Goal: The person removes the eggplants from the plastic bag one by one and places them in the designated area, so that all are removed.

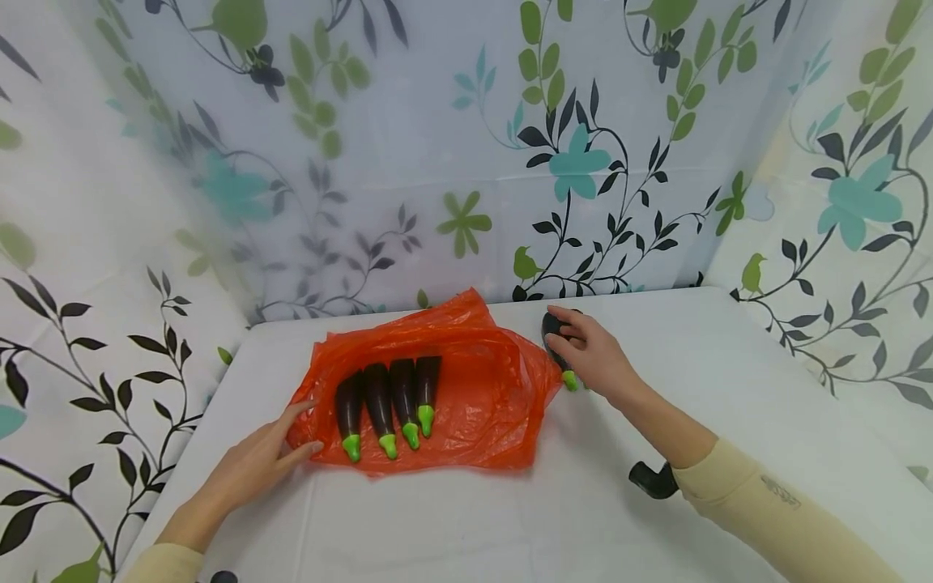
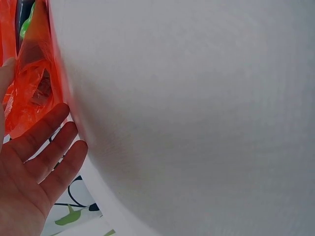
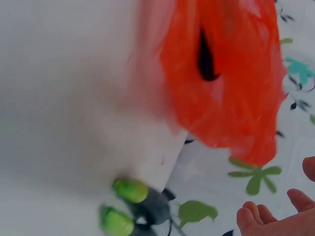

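Note:
An orange-red plastic bag (image 1: 474, 405) lies spread on the table with its mouth held wide. Inside it, several dark eggplants (image 1: 377, 397) with bright green stem ends lie side by side. My left hand (image 1: 251, 465) touches the bag's left edge, fingers mostly straight; the left wrist view shows them spread beside the orange plastic. To the right of the bag, my right hand (image 1: 601, 356) is over another eggplant (image 1: 551, 328), partly hiding it. In the right wrist view two eggplants (image 3: 152, 204) lie close together, and the fingers (image 3: 263, 216) are apart from them, holding nothing.
A black curved, pipe-like piece (image 1: 652, 479) shows beside the right sleeve. A small dark round thing (image 1: 223, 576) is at the bottom edge near the left sleeve. The white table (image 1: 408, 526) is enclosed by leaf-patterned cloth (image 1: 408, 162) behind and at both sides.

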`<action>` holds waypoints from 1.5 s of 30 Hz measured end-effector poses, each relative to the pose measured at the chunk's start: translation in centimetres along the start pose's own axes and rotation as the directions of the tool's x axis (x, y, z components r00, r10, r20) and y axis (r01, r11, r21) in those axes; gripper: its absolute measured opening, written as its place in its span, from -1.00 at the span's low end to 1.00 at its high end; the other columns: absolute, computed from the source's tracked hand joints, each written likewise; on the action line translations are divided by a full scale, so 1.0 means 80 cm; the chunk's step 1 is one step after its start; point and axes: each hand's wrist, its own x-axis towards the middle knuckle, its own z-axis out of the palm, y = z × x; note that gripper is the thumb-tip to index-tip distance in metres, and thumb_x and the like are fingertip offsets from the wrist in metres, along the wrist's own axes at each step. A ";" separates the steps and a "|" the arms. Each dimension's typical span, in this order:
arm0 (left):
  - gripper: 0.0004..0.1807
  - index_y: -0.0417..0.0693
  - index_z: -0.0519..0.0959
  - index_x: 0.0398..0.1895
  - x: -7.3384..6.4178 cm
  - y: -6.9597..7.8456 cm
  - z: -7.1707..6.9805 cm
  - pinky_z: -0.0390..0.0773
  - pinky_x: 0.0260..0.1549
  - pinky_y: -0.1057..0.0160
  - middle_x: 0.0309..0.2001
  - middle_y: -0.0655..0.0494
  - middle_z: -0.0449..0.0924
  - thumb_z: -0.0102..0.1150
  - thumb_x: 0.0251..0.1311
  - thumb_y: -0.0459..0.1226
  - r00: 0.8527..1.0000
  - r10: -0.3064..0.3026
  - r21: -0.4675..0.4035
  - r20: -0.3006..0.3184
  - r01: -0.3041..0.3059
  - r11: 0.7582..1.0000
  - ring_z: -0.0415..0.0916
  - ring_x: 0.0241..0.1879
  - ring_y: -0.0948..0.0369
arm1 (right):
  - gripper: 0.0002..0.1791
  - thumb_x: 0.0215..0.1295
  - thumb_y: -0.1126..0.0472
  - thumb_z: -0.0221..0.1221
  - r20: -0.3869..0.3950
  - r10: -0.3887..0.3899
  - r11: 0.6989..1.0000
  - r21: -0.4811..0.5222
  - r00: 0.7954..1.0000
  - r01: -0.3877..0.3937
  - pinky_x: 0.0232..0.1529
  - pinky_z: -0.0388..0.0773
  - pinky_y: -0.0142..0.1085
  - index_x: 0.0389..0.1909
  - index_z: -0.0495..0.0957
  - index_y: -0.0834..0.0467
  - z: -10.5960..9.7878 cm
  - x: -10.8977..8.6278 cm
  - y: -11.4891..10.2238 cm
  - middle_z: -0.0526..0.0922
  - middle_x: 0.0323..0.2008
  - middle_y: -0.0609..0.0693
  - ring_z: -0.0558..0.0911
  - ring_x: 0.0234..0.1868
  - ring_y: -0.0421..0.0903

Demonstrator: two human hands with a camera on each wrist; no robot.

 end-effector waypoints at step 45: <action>-0.20 0.07 0.15 0.39 0.000 0.002 0.001 0.44 -0.45 0.15 -0.41 0.15 0.39 0.19 0.21 0.18 1.000 -0.001 0.012 0.000 0.001 1.000 0.39 -0.35 0.17 | -0.36 0.34 0.04 0.22 0.379 -0.094 0.987 -0.084 0.921 0.135 0.04 0.56 -0.03 0.41 0.29 -0.03 0.139 -0.009 -0.043 0.34 0.33 0.09 0.39 0.25 0.06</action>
